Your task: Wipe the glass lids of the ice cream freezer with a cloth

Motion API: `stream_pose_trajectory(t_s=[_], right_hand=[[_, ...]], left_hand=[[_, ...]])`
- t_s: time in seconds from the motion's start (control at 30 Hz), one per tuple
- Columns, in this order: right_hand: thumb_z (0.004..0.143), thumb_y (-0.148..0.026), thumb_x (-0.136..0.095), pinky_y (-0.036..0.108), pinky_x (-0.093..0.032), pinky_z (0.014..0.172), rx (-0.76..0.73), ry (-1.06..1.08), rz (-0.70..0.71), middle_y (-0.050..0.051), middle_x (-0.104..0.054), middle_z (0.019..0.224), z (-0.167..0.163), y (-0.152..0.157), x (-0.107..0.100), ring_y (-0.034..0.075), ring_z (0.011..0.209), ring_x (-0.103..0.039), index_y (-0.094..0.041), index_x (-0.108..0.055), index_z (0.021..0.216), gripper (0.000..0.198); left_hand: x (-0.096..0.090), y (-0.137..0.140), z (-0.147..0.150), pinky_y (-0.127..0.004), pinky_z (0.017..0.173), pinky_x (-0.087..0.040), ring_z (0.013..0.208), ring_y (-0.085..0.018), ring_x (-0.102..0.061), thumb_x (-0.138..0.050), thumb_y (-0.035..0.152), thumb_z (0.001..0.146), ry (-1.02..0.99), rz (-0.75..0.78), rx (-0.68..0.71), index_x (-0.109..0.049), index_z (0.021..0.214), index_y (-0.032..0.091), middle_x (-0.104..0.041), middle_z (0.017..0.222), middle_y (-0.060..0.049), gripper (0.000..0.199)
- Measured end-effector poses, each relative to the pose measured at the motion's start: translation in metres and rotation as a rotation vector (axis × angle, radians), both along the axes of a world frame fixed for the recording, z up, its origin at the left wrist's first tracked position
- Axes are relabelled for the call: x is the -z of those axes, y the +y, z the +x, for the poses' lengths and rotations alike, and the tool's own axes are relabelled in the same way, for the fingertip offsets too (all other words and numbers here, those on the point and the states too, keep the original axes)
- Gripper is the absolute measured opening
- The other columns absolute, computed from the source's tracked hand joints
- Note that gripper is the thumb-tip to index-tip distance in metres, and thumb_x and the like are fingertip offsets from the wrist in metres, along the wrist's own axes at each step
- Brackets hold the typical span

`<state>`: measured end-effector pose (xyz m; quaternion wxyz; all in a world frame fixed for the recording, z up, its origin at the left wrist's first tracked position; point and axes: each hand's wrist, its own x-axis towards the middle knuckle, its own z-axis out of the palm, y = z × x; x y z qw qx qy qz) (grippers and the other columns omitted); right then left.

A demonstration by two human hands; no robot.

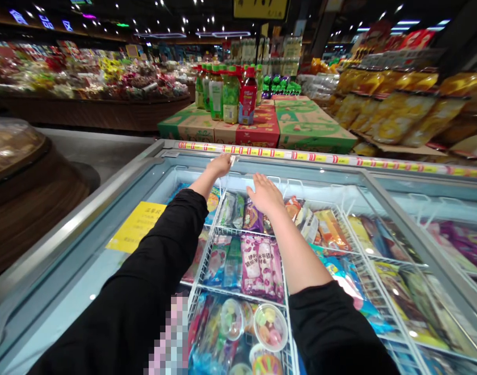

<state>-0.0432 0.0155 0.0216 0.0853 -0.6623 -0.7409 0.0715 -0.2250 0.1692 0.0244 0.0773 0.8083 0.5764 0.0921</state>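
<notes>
My left hand (221,164) is closed near the far edge of the chest freezer (160,152). A small white piece, apparently tissue (233,159), pokes out of its fingers; most of it is hidden in the grip. To its right, my right hand (266,195) is stretched flat over the glass lid (144,291), fingers extended and holding nothing; it seems to rest on the glass. Under the lid, wire baskets (201,265) hold bagged ice creams. Among them are a pink-purple pack (261,263) and clear-lidded tubs (270,327).
A strip of price labels (257,151) runs along the freezer's far rim. Behind it, drink bottles (230,96) stand on cartons (312,125). A yellow notice (136,226) is on the lid's left side. Bagged yellow goods (402,112) are stacked at back right.
</notes>
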Motion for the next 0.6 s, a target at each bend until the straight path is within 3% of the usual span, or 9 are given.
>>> stream_pose_trajectory(t_s=[0.17, 0.33, 0.47, 0.6], right_hand=[[0.11, -0.037, -0.032, 0.041, -0.018, 0.135, 0.007, -0.011, 0.015, 0.017, -0.029, 0.178, -0.001, 0.0, -0.002, 0.025, 0.166, -0.024, 0.001, -0.033, 0.168, 0.07], [0.107, -0.022, -0.033, 0.04, -0.012, 0.136, -0.082, -0.031, 0.083, 0.016, -0.033, 0.177, -0.032, -0.007, -0.008, 0.026, 0.166, -0.024, 0.002, -0.036, 0.166, 0.065], [0.11, -0.03, -0.031, 0.038, -0.016, 0.136, -0.182, 0.015, 0.018, 0.015, -0.031, 0.178, -0.063, -0.015, -0.003, 0.023, 0.166, -0.026, 0.0, -0.036, 0.167, 0.065], [0.11, -0.033, -0.031, 0.037, -0.014, 0.136, -0.191, 0.038, 0.031, 0.015, -0.03, 0.178, -0.069, -0.019, 0.003, 0.022, 0.166, -0.025, -0.002, -0.035, 0.168, 0.065]], left_hand=[[0.004, -0.028, -0.031, -0.045, 0.129, -0.037, 0.16, -0.027, -0.041, -0.031, 0.021, 0.107, 0.028, -0.01, -0.01, -0.049, 0.157, 0.021, -0.047, 0.171, -0.012, 0.053], [0.014, -0.051, -0.024, -0.037, 0.133, -0.028, 0.165, -0.02, -0.03, -0.038, 0.025, 0.106, 0.036, -0.036, 0.114, -0.04, 0.166, 0.021, -0.036, 0.177, -0.007, 0.06], [0.014, -0.032, -0.015, -0.041, 0.133, -0.029, 0.165, -0.022, -0.031, -0.039, 0.026, 0.105, 0.023, -0.039, 0.157, -0.04, 0.166, 0.026, -0.037, 0.176, -0.006, 0.061], [0.008, 0.001, -0.017, -0.042, 0.132, -0.03, 0.164, -0.023, -0.033, -0.032, 0.026, 0.109, 0.014, -0.026, 0.097, -0.041, 0.164, 0.023, -0.037, 0.176, -0.007, 0.056]])
